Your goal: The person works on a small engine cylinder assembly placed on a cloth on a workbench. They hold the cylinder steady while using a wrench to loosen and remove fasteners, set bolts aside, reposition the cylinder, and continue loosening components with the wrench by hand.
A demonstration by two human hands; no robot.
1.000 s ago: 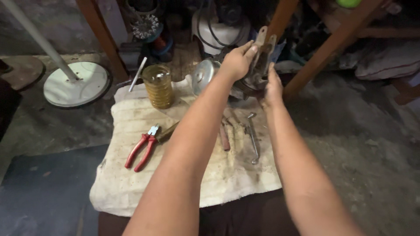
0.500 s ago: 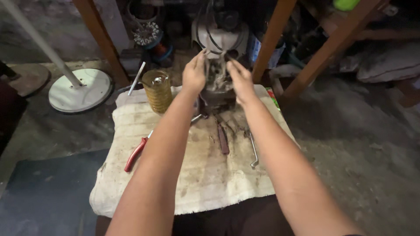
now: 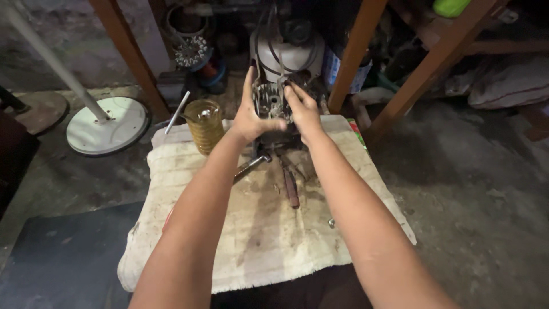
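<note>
A ribbed amber glass jar (image 3: pixel 205 126) stands on the far left corner of the stained cloth (image 3: pixel 257 229); what it holds cannot be made out. Just right of it, both hands hold a dark, greasy metal engine part (image 3: pixel 273 106) upright at the cloth's far edge. The left hand (image 3: pixel 253 117) has its grip closed on the part's left side, thumb across the front; the right hand (image 3: pixel 303 109) has its grip wrapped over the right side. The part shows grey cast cavities and grime. Below it, a rusty tool (image 3: pixel 290 186) and a metal rod (image 3: pixel 250 166) lie on the cloth.
</note>
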